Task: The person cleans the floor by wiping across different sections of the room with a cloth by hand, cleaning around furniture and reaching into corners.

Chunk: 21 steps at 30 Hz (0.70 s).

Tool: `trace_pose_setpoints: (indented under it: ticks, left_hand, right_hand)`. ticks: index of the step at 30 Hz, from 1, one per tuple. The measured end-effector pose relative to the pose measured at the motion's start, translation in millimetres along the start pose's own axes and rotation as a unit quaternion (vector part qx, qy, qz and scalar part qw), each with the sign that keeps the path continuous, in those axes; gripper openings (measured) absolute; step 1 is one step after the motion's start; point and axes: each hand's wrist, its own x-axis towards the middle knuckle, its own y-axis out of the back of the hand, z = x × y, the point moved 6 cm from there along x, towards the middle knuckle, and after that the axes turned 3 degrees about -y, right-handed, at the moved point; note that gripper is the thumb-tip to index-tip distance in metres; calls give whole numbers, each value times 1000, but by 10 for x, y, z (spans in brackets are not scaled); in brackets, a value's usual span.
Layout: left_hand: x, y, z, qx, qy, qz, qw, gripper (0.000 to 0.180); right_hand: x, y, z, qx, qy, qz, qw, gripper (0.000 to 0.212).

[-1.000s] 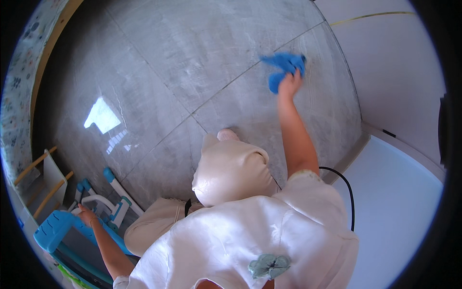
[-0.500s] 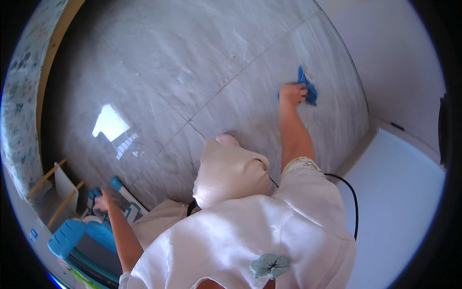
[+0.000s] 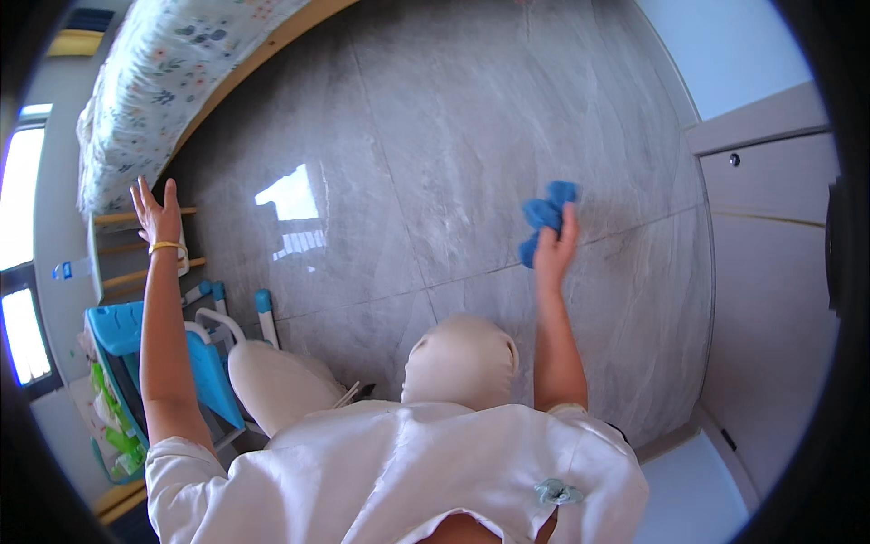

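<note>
A crumpled blue cloth (image 3: 544, 214) is gripped in my right hand (image 3: 556, 252), over the grey tiled floor (image 3: 471, 127). Whether the cloth touches the tiles I cannot tell. My left hand (image 3: 159, 220) is stretched out at the left with its fingers spread and nothing in them. It is in front of the near corner of a bed with a floral cover (image 3: 163, 100), above a small rack with wooden bars (image 3: 136, 277); contact with either is unclear. A yellow band circles the left wrist.
Beside my left forearm stands a blue and white chair (image 3: 213, 376) with tube legs. Green items (image 3: 113, 417) lie behind it. A wooden bed edge (image 3: 263, 45) runs along the far left. On the right is a pale cabinet (image 3: 770, 272). My knees are low over the floor.
My left hand has left the blue and white chair and reached forward with spread fingers. The right hand has drawn the cloth nearer to me, and the whole view has turned.
</note>
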Motion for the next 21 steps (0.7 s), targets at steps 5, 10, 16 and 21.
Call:
trace_pose_setpoints:
  ticks: [5,10,16,21]
  left_hand:
    - [329,726,169,73,-32,17,997,78]
    - [1235,675,446,-12,-168,123,978,78]
    - [2126,277,2028,-35,-303,170,937,75]
    - [2651,285,3264,-46,-313,77,946,76]
  right_hand:
    - [27,-1248,-569,-22,114,-290,950,47]
    - [-380,-2342,-915,-209,210,-501,813,37]
    - [-1261,-2782,-109,-343,356,-490,718,42]
    - [-211,-2701,-36,-498,161,-374,765,52]
